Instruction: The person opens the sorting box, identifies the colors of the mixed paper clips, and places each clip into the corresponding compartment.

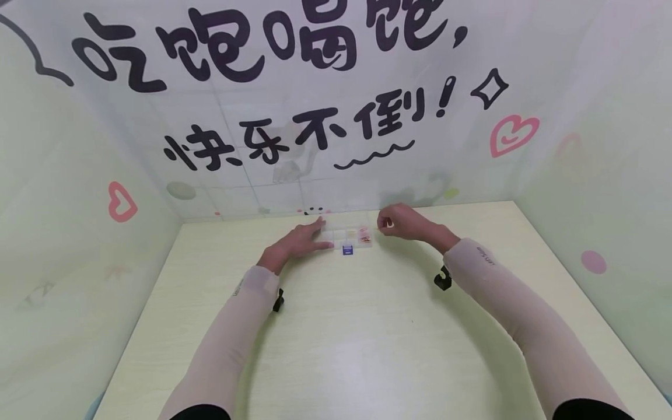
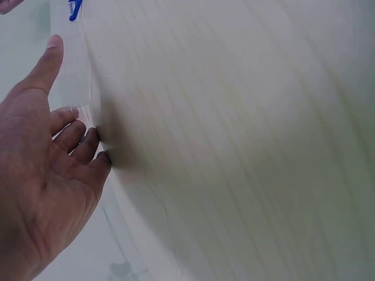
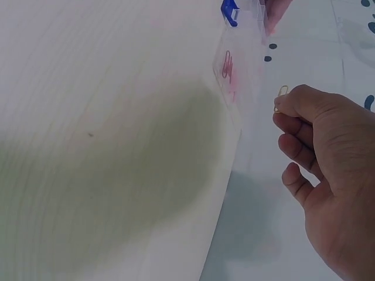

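A clear plastic compartment box (image 1: 340, 236) lies on the table near the back wall, with a blue clasp (image 1: 347, 249) on its front side. Red paper clips (image 1: 364, 235) show in its right-end compartment; something yellowish is in the one beside it. My left hand (image 1: 301, 240) holds the box's left end, thumb along the front and fingers toward the back. To the right of the box and slightly above it, my right hand (image 1: 401, 221) pinches a yellow paper clip (image 3: 283, 91) between thumb and forefinger. In the right wrist view the red clips (image 3: 227, 67) show through the clear wall.
The pale wooden table (image 1: 341, 332) spreads out in front of the box. Right behind the box rises a white printed wall (image 1: 294, 192), and pale walls stand on both sides. Each sleeve has a black strap piece (image 1: 443, 279) at the wrist.
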Motion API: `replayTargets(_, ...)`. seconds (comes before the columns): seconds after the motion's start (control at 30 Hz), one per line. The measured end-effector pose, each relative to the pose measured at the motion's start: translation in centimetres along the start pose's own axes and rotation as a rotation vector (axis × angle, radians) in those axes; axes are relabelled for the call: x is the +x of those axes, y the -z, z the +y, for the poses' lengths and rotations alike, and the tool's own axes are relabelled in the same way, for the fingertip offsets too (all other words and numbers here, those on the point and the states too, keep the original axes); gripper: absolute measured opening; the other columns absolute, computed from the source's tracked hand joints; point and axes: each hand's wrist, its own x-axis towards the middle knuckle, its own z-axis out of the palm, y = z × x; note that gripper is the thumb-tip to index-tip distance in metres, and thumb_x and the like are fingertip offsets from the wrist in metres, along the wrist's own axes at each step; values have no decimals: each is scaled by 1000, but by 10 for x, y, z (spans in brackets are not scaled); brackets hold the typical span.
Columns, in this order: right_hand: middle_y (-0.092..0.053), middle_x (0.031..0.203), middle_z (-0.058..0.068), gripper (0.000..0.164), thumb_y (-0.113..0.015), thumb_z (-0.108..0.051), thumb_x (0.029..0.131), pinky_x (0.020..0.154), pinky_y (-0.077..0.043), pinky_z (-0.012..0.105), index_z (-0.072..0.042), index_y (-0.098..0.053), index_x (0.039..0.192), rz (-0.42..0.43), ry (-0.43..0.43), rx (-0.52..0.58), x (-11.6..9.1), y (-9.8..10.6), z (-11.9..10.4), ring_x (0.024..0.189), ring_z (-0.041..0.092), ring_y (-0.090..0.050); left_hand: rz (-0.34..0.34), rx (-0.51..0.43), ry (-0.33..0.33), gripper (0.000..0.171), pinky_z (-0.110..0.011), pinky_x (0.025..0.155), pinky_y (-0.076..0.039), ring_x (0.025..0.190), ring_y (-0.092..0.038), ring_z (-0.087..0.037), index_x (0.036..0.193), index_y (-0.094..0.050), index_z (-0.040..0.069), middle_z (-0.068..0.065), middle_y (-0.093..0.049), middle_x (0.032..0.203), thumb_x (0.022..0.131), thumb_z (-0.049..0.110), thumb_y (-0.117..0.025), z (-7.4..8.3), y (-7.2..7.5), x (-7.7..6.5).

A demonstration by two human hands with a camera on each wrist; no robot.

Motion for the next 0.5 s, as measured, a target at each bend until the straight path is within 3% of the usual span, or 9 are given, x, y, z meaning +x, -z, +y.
replayTargets(0.5,-69,82,2,13,-73,-1,95,77,-53,36,-7,-69,84,-8,-24,-5,31,-19,-10,79,18,-59,5,8,-7,96,-49,129,-26,160,-26,-35,168,-23,5,-15,-27,173,100,56,-67,-3,0,1)
